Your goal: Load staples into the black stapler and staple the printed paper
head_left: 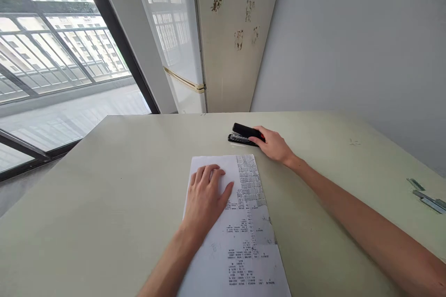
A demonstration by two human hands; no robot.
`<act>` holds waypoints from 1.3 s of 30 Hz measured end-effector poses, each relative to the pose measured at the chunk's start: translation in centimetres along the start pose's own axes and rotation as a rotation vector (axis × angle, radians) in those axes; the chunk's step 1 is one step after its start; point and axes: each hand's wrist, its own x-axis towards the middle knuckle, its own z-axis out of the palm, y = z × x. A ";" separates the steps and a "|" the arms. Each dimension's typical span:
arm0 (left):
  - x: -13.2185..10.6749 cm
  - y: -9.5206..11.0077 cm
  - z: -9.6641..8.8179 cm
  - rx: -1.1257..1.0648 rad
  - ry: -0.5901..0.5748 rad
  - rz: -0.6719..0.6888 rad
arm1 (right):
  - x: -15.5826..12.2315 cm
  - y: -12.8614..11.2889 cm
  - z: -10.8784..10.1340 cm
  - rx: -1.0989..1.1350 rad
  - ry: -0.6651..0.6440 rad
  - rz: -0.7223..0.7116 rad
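A printed sheet of paper (244, 236) lies on the table, running off the bottom of the view; whether more sheets lie under it I cannot tell. On its upper left part rests my left hand (207, 192), fingers spread and slightly bent, thumb pointing right. Just beyond the paper's far edge is a black stapler (242, 133), its nose pointing left. My right hand (272, 143) grips the stapler's rear end, thumb on the near side. The stapler's jaws are apart at the front, and no paper shows between them.
The pale table (121, 195) reaches to a white cabinet (237, 74) and a grey wall (348, 46). Small metal strips (430, 200) lie at the right edge. A large window (59, 51) stands on the left.
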 end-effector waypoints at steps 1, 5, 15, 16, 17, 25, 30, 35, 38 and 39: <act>0.0 -0.1 -0.1 -0.005 -0.002 -0.006 | -0.4 0.8 -0.6 0.000 0.004 0.011; 0.2 -0.1 -0.3 -0.046 -0.006 -0.040 | -3.1 3.5 -3.3 0.002 0.017 0.049; 0.8 -0.2 -0.4 -0.051 -0.035 -0.060 | -13.5 8.1 -10.1 0.121 -0.259 0.102; 0.9 -0.2 -0.4 -0.049 -0.036 -0.056 | -14.4 8.5 -10.6 0.133 -0.269 0.128; 1.0 -0.1 -0.4 -0.048 -0.035 -0.052 | -15.2 8.9 -10.9 0.144 -0.268 0.156; 1.8 -0.2 -0.5 -0.085 -0.100 -0.068 | -17.5 8.9 -11.2 0.229 -0.178 0.203; 2.9 -0.4 0.0 -0.038 -0.156 -0.024 | -16.9 8.5 -11.8 0.304 -0.209 0.171; 4.2 -1.0 0.2 0.024 -0.149 0.075 | -17.0 8.8 -12.0 0.318 -0.234 0.153; 4.6 -0.6 -0.2 0.099 -0.109 0.202 | -17.1 8.9 -11.9 0.341 -0.225 0.124; 4.7 -0.1 -0.4 0.118 -0.096 0.238 | -17.2 8.8 -11.8 0.369 -0.215 0.116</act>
